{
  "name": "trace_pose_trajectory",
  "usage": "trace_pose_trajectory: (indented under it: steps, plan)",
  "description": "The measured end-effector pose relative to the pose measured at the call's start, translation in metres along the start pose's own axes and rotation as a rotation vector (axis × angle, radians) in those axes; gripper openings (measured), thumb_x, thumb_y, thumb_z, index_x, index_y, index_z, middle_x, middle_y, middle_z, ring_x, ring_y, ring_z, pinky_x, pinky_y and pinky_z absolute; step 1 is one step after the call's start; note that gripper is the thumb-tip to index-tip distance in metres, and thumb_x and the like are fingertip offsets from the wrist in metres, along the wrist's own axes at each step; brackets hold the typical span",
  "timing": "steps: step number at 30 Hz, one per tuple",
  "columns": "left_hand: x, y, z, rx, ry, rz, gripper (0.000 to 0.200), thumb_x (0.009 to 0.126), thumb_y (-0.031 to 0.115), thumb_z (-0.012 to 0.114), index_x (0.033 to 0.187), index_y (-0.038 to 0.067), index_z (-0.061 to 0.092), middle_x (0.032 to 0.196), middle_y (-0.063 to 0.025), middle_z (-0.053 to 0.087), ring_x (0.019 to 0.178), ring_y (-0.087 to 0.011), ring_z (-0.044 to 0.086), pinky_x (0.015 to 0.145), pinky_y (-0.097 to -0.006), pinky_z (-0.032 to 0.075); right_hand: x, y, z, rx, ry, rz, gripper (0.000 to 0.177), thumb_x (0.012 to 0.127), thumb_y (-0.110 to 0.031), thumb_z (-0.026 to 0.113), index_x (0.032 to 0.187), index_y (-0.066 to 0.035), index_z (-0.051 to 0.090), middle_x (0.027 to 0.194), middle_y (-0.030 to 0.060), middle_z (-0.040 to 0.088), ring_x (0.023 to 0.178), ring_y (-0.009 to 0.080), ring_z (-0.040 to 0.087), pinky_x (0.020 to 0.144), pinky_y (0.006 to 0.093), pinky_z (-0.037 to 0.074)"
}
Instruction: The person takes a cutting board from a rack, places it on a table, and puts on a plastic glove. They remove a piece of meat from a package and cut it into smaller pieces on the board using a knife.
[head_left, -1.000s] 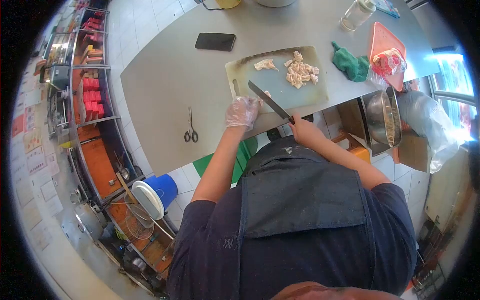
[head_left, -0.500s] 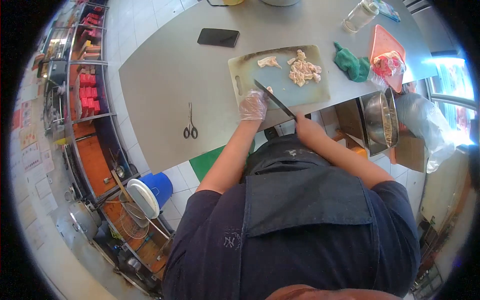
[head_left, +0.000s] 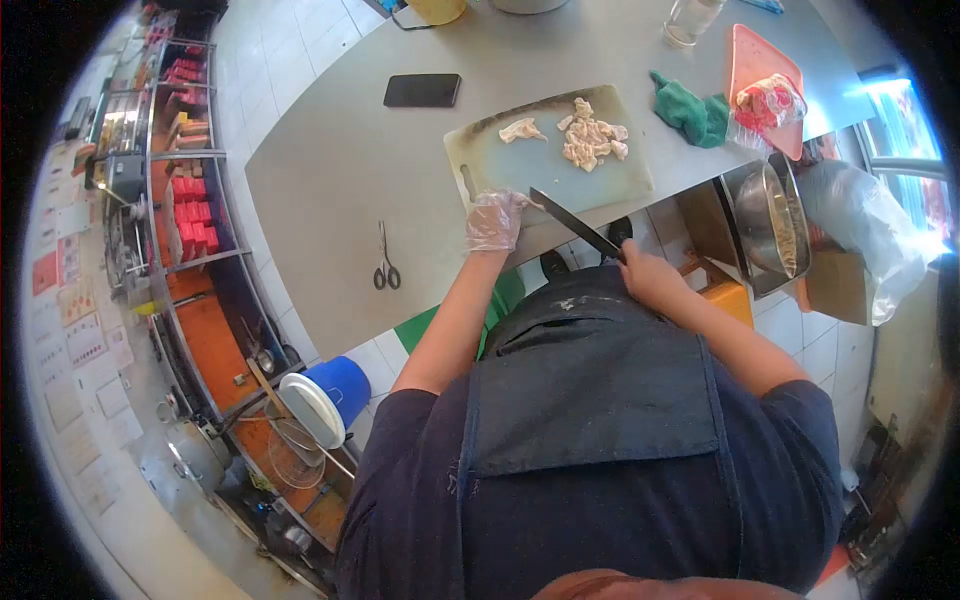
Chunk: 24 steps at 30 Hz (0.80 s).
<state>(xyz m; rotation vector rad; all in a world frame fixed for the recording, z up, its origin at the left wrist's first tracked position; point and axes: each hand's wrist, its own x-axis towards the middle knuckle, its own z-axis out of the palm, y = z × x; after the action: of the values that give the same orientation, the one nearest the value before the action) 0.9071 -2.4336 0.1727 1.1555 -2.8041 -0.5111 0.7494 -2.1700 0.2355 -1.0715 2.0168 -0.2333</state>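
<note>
My right hand (head_left: 652, 277) is closed round the handle of a kitchen knife (head_left: 577, 223), whose blade points up and left over the near edge of the cutting board (head_left: 462, 150). At the board's near left corner, my left hand (head_left: 495, 221) in a clear plastic glove has its fingers closed on a small piece of raw meat (head_left: 530, 203), partly hidden, beside the blade tip. Farther back on the board are a heap of pale cut meat (head_left: 592, 138) and one separate meat strip (head_left: 521, 130).
Scissors (head_left: 385, 262) and a phone (head_left: 422, 90) lie on the metal table (head_left: 320, 180), left of the board. To the right are a green cloth (head_left: 690, 112) and a pink tray (head_left: 750, 55) with a plastic bag. A steel bowl (head_left: 762, 225) stands below the table's right edge.
The knife and my right hand have moved right and toward me. My left hand has shifted slightly toward me with the meat piece. The camera view has also shifted.
</note>
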Motion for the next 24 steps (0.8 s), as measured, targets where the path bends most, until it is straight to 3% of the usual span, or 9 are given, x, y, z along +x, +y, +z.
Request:
trace_pose_trajectory:
  steps: [3, 6, 9, 12, 15, 18, 24]
  plan:
    - [-0.002, -0.005, -0.005, 0.021, 0.052, -0.068, 0.034, 0.094, 0.037, 0.055, 0.089, 0.007, 0.071, 0.088, -0.0205, 0.069, 0.080, -0.0400, 0.069, 0.074, -0.0501, 0.056, -0.003, 0.013, -0.001, 0.026, 0.048, 0.035, 0.026, 0.101, -0.025, 0.048, 0.111, -0.003, 0.040, 0.084, 0.0299, 0.065, 0.081, 0.0510, 0.063, 0.070, 0.0610, 0.047]
    - [0.000, 0.002, -0.029, 0.010, -0.152, -0.224, 0.033, 0.095, 0.037, 0.055, 0.099, 0.009, 0.071, 0.097, -0.0209, 0.069, 0.089, -0.0378, 0.069, 0.079, -0.0489, 0.056, 0.007, 0.018, 0.001, 0.083, 0.127, 0.052, 0.027, 0.103, -0.029, 0.044, 0.109, -0.002, 0.039, 0.083, 0.0297, 0.065, 0.080, 0.0518, 0.063, 0.070, 0.0614, 0.048]
    - [-0.006, 0.019, -0.038, -0.062, -0.057, 0.007, 0.033, 0.095, 0.036, 0.055, 0.110, 0.010, 0.069, 0.106, -0.0216, 0.068, 0.101, -0.0356, 0.066, 0.086, -0.0476, 0.054, 0.013, 0.013, 0.000, 0.122, 0.180, 0.054, 0.027, 0.104, -0.029, 0.043, 0.108, -0.002, 0.039, 0.085, 0.0308, 0.065, 0.080, 0.0520, 0.063, 0.070, 0.0612, 0.048]
    - [0.007, 0.042, -0.031, -0.073, 0.038, 0.067, 0.034, 0.094, 0.034, 0.056, 0.118, 0.013, 0.067, 0.112, -0.0204, 0.066, 0.109, -0.0333, 0.063, 0.091, -0.0467, 0.052, 0.014, 0.002, -0.005, 0.142, 0.169, 0.051, 0.027, 0.104, -0.029, 0.043, 0.108, -0.002, 0.038, 0.086, 0.0314, 0.065, 0.081, 0.0521, 0.063, 0.071, 0.0611, 0.049]
    - [0.037, 0.042, -0.015, -0.212, 0.049, 0.238, 0.029, 0.094, 0.033, 0.057, 0.112, 0.014, 0.069, 0.111, -0.0179, 0.067, 0.107, -0.0342, 0.065, 0.089, -0.0475, 0.054, 0.011, -0.009, -0.013, 0.159, 0.166, 0.075, 0.027, 0.104, -0.028, 0.042, 0.109, -0.002, 0.038, 0.086, 0.0312, 0.065, 0.082, 0.0524, 0.063, 0.073, 0.0615, 0.048]
    - [0.054, 0.036, -0.004, -0.078, -0.056, 0.278, 0.029, 0.097, 0.032, 0.054, 0.111, 0.012, 0.069, 0.108, -0.0188, 0.067, 0.098, -0.0371, 0.066, 0.085, -0.0503, 0.053, 0.011, -0.011, -0.016, 0.192, 0.209, 0.099, 0.026, 0.103, -0.026, 0.044, 0.111, -0.002, 0.038, 0.085, 0.0316, 0.065, 0.082, 0.0526, 0.063, 0.073, 0.0618, 0.047]
    - [0.048, 0.024, -0.004, 0.108, -0.306, 0.159, 0.033, 0.093, 0.037, 0.056, 0.099, 0.007, 0.068, 0.092, -0.0207, 0.068, 0.087, -0.0394, 0.067, 0.079, -0.0508, 0.053, 0.013, -0.005, -0.018, 0.267, 0.292, 0.076, 0.027, 0.101, -0.024, 0.048, 0.113, -0.001, 0.039, 0.083, 0.0323, 0.064, 0.080, 0.0526, 0.061, 0.071, 0.0615, 0.046]
